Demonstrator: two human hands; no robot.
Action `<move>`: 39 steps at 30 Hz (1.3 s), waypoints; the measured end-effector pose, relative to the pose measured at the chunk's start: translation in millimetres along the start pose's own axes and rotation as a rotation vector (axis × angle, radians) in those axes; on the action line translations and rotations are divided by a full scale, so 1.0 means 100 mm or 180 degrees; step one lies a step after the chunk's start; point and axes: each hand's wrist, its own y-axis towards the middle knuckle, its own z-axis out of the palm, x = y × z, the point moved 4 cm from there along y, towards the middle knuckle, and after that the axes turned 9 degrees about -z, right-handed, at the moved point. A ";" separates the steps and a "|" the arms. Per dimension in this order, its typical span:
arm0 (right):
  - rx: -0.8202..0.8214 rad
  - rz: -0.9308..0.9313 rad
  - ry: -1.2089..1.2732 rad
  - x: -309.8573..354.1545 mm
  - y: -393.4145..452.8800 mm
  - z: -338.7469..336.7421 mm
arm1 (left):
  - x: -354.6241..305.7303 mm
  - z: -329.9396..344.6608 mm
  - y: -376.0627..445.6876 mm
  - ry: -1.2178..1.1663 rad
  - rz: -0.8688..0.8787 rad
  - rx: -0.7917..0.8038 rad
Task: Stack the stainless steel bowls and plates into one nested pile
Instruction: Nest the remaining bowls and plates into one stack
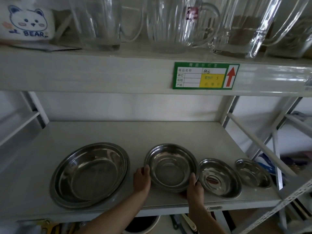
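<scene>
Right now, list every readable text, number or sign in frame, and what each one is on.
"BEAR" in blue under a bear-face drawing, on the white item at the upper shelf's left.
"5", handwritten on the yellow field of the green shelf tag.
Red up-arrow on that tag's right end.
Tag's printed and handwritten Chinese characters: too blurred to quote reliably.
Dark red sticker on a glass mug: unreadable.
Steel bowls: no visible markings.

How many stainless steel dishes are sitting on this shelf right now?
4 separate spots: largest dish far left, second dish between both hands, third dish, smallest dish far right. The largest and second show doubled rims, so more may be nested underneath.
</scene>
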 end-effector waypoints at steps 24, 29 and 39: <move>0.0543 -0.0970 0.0354 0.90 -0.35 0.58 | -0.46 -0.84 -0.09 -0.1593 0.0187 -0.0092; 0.0973 -0.1036 0.0354 1.02 -0.57 1.03 | -0.51 -1.43 -0.10 -0.1653 0.0395 -0.0470; 0.1181 -0.1361 -0.0405 0.82 -0.93 1.81 | -0.09 -2.33 -0.15 -0.1436 0.0529 -0.1387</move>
